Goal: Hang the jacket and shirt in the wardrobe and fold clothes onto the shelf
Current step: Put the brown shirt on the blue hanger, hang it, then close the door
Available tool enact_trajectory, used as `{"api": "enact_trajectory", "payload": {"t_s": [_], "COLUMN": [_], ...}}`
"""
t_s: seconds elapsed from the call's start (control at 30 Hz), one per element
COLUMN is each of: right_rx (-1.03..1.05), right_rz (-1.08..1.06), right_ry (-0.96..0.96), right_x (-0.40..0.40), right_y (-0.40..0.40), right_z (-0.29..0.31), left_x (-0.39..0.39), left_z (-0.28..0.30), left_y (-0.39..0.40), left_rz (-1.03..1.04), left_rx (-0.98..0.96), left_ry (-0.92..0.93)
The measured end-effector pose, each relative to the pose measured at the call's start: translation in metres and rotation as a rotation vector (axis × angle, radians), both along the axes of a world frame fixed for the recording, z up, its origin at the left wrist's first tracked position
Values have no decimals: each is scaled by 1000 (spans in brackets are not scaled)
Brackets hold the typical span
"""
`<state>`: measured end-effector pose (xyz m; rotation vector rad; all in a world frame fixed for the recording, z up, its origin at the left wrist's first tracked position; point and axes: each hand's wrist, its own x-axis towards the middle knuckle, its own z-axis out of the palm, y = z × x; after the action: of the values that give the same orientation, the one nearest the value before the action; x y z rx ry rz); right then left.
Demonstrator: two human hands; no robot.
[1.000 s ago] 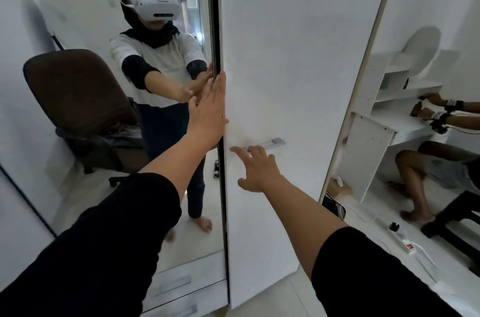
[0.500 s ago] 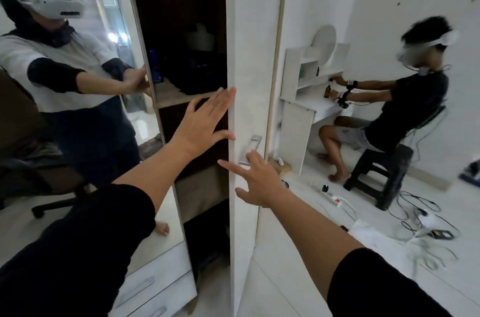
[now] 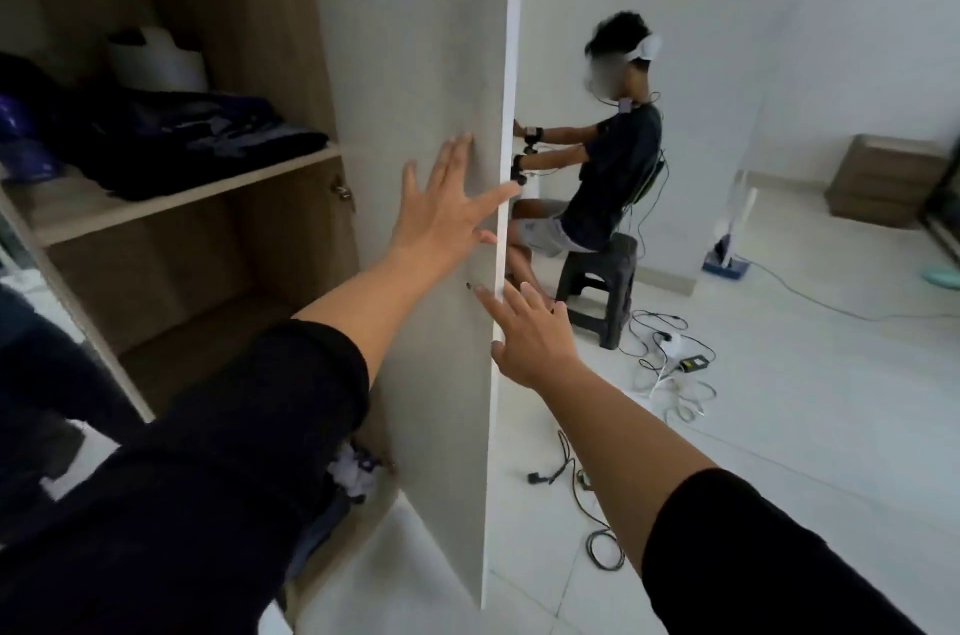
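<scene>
The wardrobe's white door [image 3: 415,62] stands swung open, edge toward me. My left hand [image 3: 447,208] lies flat with fingers spread on the door's inner face. At the door's outer edge, lower down, my right hand [image 3: 530,333] rests open with its fingertips touching the edge. Inside the wardrobe a wooden shelf [image 3: 171,200] carries a pile of dark clothes [image 3: 176,135] with a white item [image 3: 156,62] behind it. No jacket or shirt on a hanger shows.
A person wearing a headset sits on a dark stool [image 3: 602,291] just beyond the door. Cables and a power strip [image 3: 670,353] trail over the white tiled floor. A brown cabinet [image 3: 883,177] stands at the far right. Crumpled cloth [image 3: 353,468] lies at the wardrobe's bottom.
The door has swung from shut to wide open, exposing the shelves. My left hand went from the mirrored door's edge onto the white door's inner face; my right hand followed the door's edge.
</scene>
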<state>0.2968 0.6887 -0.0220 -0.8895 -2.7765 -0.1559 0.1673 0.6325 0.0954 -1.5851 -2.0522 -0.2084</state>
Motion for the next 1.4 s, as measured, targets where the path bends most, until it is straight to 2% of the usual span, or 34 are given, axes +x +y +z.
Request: {"api": "enact_trajectory", "payload": {"t_s": [0.17, 0.33, 0.53, 0.7, 0.77, 0.9, 1.03, 1.17, 1.4], "right_rx": [-59, -62, -46, -18, -31, -67, -61, -27, -50], "right_rz": [-57, -7, 93, 167, 197, 303, 454, 649, 1011], "right_ry": [-65, -78, -116, -129, -108, -109, -109, -56, 18], "right_x": [11, 16, 19, 13, 10, -3, -26, -46, -47], "right_y": [67, 129, 187, 201, 198, 185, 151, 93, -48], "right_z": [5, 1, 5, 9, 9, 12, 17, 29, 52], "left_x": [19, 26, 36, 41, 35, 27, 34, 49, 121], "left_z": [-2, -10, -9, -19, -35, -66, -86, -101, -93], "left_y": [73, 132, 176, 181, 166, 107, 30, -51, -182], "left_rz": [32, 102, 177, 253, 336, 626, 914, 1169, 1472], "left_rx": [4, 49, 53, 3, -26, -16, -29, 20, 77], "left_ry": [-5, 0, -63, -98, -97, -274, -369, -419, -435]}}
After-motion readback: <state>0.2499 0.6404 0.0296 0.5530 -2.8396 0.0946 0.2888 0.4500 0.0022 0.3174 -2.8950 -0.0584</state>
